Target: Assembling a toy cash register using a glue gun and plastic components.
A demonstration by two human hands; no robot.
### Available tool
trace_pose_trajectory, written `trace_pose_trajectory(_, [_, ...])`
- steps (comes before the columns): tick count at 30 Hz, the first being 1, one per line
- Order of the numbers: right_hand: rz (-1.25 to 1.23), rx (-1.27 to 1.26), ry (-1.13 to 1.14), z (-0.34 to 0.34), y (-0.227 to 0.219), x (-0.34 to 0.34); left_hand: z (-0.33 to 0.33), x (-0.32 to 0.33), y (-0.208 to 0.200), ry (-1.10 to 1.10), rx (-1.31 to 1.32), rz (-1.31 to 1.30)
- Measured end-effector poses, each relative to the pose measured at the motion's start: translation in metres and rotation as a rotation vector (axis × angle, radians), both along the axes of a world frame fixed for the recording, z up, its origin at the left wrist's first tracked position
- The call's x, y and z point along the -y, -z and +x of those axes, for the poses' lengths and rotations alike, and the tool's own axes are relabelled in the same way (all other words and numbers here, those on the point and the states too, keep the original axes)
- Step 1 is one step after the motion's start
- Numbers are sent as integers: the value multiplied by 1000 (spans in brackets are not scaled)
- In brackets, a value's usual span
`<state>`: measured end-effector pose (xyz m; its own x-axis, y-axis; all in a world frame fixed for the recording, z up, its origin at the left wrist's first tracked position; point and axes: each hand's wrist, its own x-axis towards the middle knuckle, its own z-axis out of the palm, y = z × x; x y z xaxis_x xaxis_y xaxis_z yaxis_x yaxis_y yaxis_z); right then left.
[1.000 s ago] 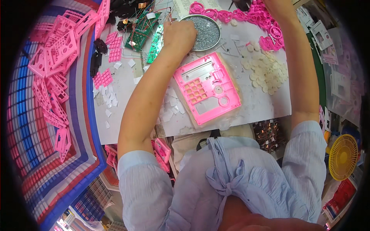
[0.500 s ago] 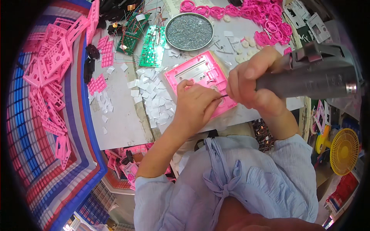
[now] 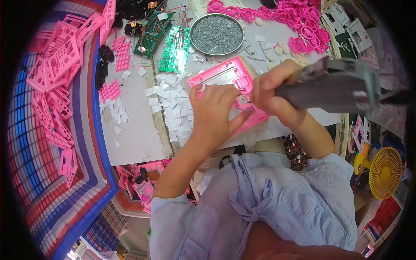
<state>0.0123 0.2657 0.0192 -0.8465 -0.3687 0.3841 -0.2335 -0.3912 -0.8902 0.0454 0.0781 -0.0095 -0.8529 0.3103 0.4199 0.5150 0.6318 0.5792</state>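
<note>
My right hand (image 3: 277,89) is wrapped round a dark grey electric screwdriver (image 3: 323,93), which lies roughly level and points left over a pink plastic casing (image 3: 219,74). Its tip is hidden behind my fingers. Across the near left part of the casing rests my left hand (image 3: 214,110), with fingers spread and thumb apart. Between the two hands a small whitish disc (image 3: 242,100) shows in the casing. Whether my left fingers press on any small part beneath them, I cannot tell.
Behind the casing stands a round dish of small screws (image 3: 216,34). White paper squares (image 3: 175,108) lie to its left, near green circuit boards (image 3: 175,50). Pink rings (image 3: 299,26) are heaped at the far right; pink panels (image 3: 56,60) fill a striped basket at left.
My left thumb and fingers, pinched near the screwdriver's tip before, have spread apart and shifted left. The screwdriver has moved slightly left, and its thin bit no longer shows.
</note>
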Motion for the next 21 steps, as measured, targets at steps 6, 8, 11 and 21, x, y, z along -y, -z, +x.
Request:
trace_pose_trajectory(6, [60,119,24,-1,21,6,-4,14,21,277,-94,-196])
trace_pose_trajectory(8, [154,21,38,-2,28,7,-6,13,19,289,-132,-233])
trace_pose_trajectory(11, [369,-169,-8,-4,37,6,-4,11,19,265,-134,-302])
trace_pose_trajectory(21, [307,45,-133,-26,16,6,2,10,20,276,-183,-448])
